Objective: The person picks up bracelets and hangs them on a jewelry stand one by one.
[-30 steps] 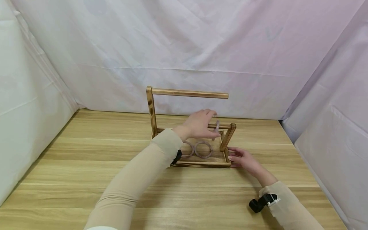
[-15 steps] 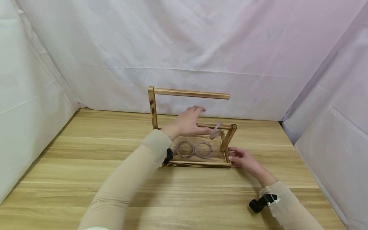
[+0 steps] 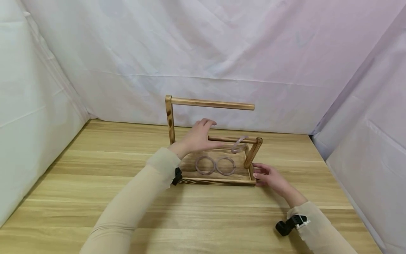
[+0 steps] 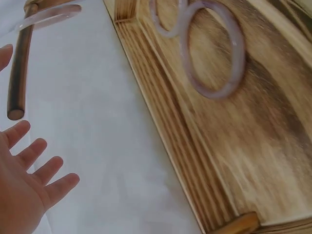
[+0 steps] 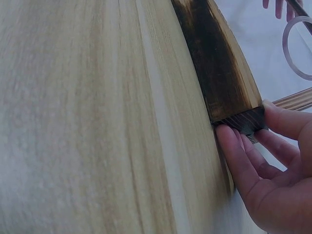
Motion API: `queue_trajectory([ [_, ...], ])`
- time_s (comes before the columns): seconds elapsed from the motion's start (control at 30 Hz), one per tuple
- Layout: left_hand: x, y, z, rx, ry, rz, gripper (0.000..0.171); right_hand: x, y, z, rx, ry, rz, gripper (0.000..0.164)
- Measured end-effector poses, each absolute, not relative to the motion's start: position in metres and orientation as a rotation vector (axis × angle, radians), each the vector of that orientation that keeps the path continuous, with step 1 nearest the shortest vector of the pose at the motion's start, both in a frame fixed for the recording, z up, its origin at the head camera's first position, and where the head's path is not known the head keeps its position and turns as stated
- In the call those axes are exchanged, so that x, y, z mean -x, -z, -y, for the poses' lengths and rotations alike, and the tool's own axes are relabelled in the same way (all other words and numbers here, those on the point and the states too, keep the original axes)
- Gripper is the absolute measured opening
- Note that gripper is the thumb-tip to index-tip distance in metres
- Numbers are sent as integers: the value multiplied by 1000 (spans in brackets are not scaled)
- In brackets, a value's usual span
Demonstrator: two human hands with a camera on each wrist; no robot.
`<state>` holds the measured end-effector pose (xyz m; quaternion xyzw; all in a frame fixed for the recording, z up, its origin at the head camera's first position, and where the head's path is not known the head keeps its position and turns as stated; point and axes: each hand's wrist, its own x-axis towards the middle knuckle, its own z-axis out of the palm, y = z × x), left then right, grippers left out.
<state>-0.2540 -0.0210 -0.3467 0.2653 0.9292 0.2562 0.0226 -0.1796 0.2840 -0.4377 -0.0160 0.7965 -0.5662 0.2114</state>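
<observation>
A wooden bangle rack has a shallow tray base (image 3: 219,182), a tall upper bar (image 3: 212,103) and a lower bar (image 3: 219,139). One pale purple bangle (image 3: 235,151) hangs tilted on the lower bar, near its right post (image 3: 253,153). Two similar bangles, a left one (image 3: 205,174) and a right one (image 3: 226,174), lie side by side in the tray. My left hand (image 3: 194,138) is spread and holds nothing, by the lower bar's free end (image 4: 16,114). With thumb and fingers, my right hand (image 3: 269,177) grips the tray's right end (image 5: 239,119).
The rack stands on a wood-grain table (image 3: 203,218). White cloth (image 3: 203,46) hangs behind and at both sides. A small black camera (image 3: 290,224) is strapped to the right wrist.
My left hand has let go of the bangle on the lower bar and moved left, away from it. The bangle now hangs tilted there. My right hand keeps its place.
</observation>
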Motion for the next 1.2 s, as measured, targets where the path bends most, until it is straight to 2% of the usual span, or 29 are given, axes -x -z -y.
queue_trajectory([
  [1.0, 237, 395, 43, -849, -523, -2937, 91, 179, 439, -285, 46, 1577, -2206, 60],
  [1.2, 231, 402, 41, -863, -456, -2900, 88, 180, 439, -284, 47, 1582, -2206, 61],
])
